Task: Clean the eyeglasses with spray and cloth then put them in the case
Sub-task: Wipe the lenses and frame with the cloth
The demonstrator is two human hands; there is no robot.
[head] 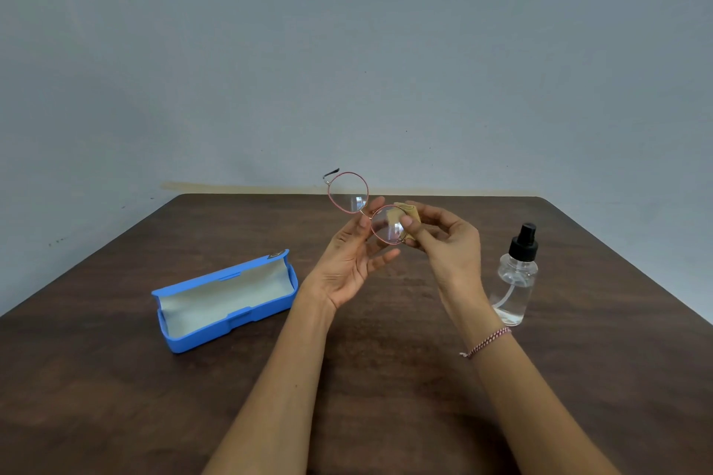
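two hands are up over the table (115, 378), both on the eyeglasses (348, 192). left hand (349, 262) pinches the thin pink frame at the bridge btwn thumb and index tip, palm turned up; its other fingers are loosely spread below and hold nothing. the glasses hang in the air, tilted, w/ one lens up and to the left and the other lower and to the right. a dark temple tip sticks out at the upper left; can't tell how the temples are folded.

right hand (447, 243) grips a small tan cloth (411, 213) wrapped round the outer edge of the lower-right lens. thumb pad presses on the near face of that lens and the fingers curl behind w/ the cloth, part of which shows thru the glass. a red-and-white braided bracelet (488, 341) sits on the right wrist.

blue case (227, 301) lies open on the table to the left, lid back, pale lining showing, well apart from the glasses. clear spray bottle (515, 274) w/ a black pump top stands upright on the table just right of the right wrist, its lower left edge behind the forearm. backdrop is a plain grey-blue wall (347, 50).
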